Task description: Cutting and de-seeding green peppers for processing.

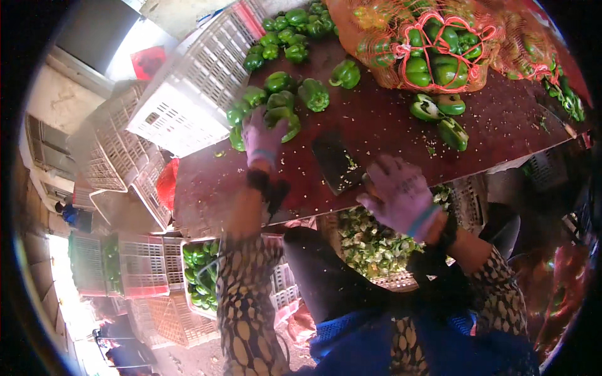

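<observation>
My left hand (261, 136), in a pale purple glove, reaches into a cluster of green bell peppers on the dark red table. Its thumb and fingers are apart, touching a bell pepper (282, 118) at the near side of the cluster. My right hand (401, 195), gloved the same way, is closed around the handle of a cleaver (331, 161). The broad dark blade lies flat on the table, pointing left, with pale seeds on it. To its right, beyond my right hand, lie cut pepper pieces (453, 134), and a whole pepper (345, 74) rests farther back.
Orange mesh sacks of peppers (439, 56) fill the table's far right. A white plastic crate (188, 94) leans at the left edge. Below the table edge, a crate of pepper trimmings (370, 244) stands before my knees. More crates of peppers (199, 276) stand at lower left.
</observation>
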Motion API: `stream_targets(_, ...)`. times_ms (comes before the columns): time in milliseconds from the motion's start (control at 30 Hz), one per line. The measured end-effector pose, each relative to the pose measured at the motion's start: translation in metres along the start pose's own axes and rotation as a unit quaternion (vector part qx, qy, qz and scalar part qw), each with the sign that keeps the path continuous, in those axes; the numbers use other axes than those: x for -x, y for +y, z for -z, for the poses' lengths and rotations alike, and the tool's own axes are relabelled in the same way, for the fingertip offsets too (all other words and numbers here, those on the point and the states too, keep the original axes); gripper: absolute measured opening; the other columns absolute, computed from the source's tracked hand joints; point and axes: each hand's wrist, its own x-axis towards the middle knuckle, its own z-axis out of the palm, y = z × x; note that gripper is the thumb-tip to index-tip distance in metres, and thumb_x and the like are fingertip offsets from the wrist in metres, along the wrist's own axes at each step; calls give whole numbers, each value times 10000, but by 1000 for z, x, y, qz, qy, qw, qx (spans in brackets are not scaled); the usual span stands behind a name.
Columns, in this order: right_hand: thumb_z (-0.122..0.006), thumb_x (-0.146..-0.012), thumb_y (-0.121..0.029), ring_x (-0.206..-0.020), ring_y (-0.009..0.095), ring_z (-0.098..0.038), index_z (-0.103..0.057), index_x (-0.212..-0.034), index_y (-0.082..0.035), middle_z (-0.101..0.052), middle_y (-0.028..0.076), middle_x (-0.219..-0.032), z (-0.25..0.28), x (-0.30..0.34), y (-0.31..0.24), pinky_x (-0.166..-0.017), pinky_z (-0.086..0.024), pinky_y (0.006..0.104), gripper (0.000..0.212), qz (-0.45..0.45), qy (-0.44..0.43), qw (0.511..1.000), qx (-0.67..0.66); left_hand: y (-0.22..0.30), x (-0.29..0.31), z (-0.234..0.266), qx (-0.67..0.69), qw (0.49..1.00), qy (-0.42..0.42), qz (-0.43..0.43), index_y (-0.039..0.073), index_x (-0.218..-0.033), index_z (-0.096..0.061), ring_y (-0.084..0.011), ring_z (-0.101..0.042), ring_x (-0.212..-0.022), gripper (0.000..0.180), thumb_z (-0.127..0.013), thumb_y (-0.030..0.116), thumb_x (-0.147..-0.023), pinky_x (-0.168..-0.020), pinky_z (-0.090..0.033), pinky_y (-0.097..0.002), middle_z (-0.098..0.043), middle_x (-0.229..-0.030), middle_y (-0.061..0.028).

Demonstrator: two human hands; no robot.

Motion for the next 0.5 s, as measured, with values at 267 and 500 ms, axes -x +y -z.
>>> stream_targets(267,-692,-706,-165,-870,341,-622,-563,-1109,9,-616,186,-982,-58,-44,13,-792,-501,422,458,-169,-262,938,-152,-9,-32,9,137,939,-266,172,87,-1206,-590,-260,-634,-995,667,-818,394,-659,-840,-516,-360,-646,-1106,-171)
stream_targets(500,-671,-743,-80,-625,138,-585,-561,-1103,-20,-613,40,-796,-13,-27,43,-554,-498,282,382,-375,-206,534,-729,-40,-22,15,144,912,-303,237,18,-1296,-494,-225,-650,-941,814,-805,462,-689,-777,-539,-358,-649,-1105,-147)
